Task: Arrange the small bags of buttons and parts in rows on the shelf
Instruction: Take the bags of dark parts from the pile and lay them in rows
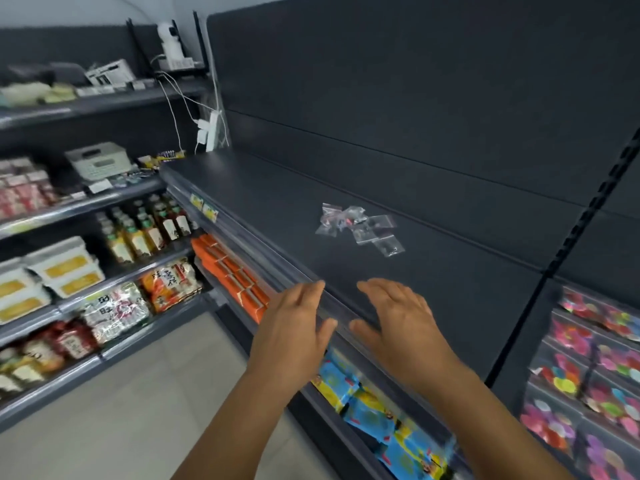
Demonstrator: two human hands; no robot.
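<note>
a loose cluster of small clear plastic bags (360, 227) lies on the dark grey metal shelf (277, 216), at twelve o'clock from the left hand (294, 323) and right hand (398, 323), both empty with fingers spread.

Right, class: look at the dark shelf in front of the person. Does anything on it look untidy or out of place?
Yes. The small clear bags lie in a loose, overlapping heap mid-shelf, tilted at different angles, not in rows. Both hands, left hand and right hand, hover open, holding nothing.
</note>
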